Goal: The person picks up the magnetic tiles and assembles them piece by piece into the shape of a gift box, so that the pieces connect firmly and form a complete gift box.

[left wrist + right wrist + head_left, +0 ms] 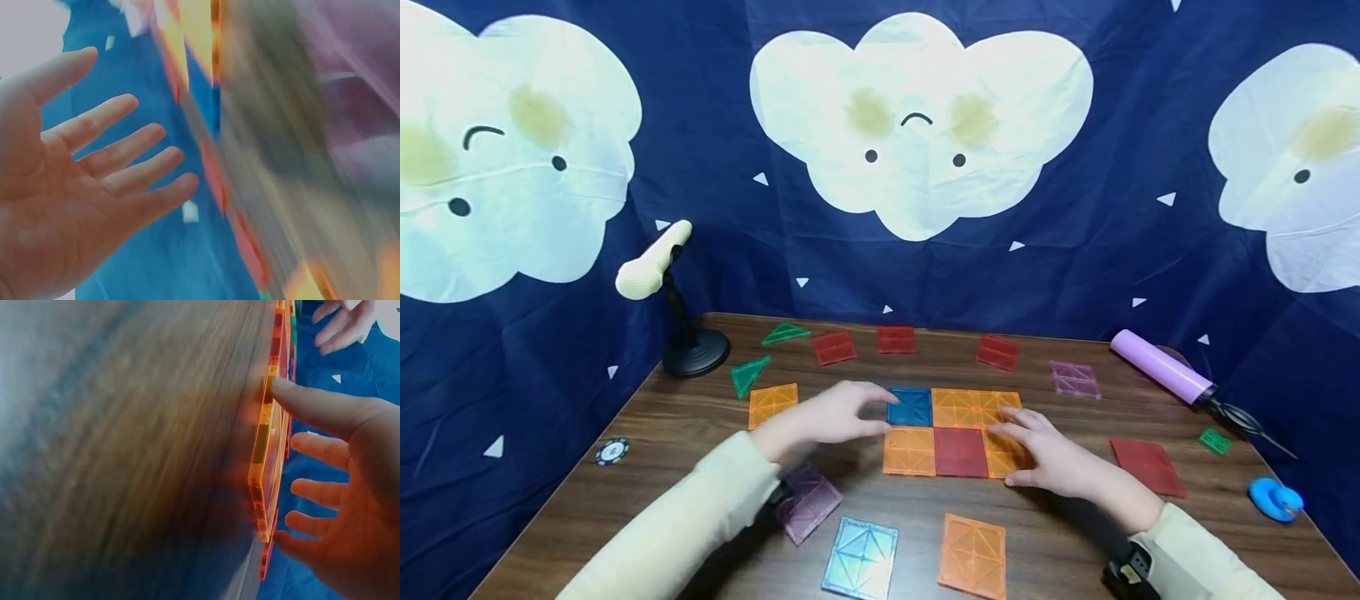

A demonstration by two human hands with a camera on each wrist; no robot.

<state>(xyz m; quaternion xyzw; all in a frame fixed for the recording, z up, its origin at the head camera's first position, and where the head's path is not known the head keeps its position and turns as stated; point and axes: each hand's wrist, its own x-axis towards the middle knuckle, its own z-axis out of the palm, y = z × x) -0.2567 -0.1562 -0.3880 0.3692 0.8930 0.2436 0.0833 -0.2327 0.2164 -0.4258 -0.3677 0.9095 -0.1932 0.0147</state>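
Six translucent magnetic tiles lie edge to edge in a two-row block on the wooden table. The block has a blue tile point(911, 407) at its back left corner, a red tile point(961, 453) in the front middle, and orange tiles point(953, 407) elsewhere. My left hand point(831, 414) is at the block's left side, empty, its thumb and fingers spread in the left wrist view. At the right end, my right hand point(1051, 457) has relaxed, parted fingers overlapping the orange tiles in the head view. In the right wrist view its thumb point(315, 409) is right at a tile's edge.
Nearer me lie a purple tile point(809, 502), a light blue tile point(861, 557) and an orange tile point(972, 554). Red tiles point(896, 339) and green triangles point(750, 375) line the back. A microphone stand point(696, 350) is left; a purple cylinder point(1161, 367) and blue duck point(1276, 498) are right.
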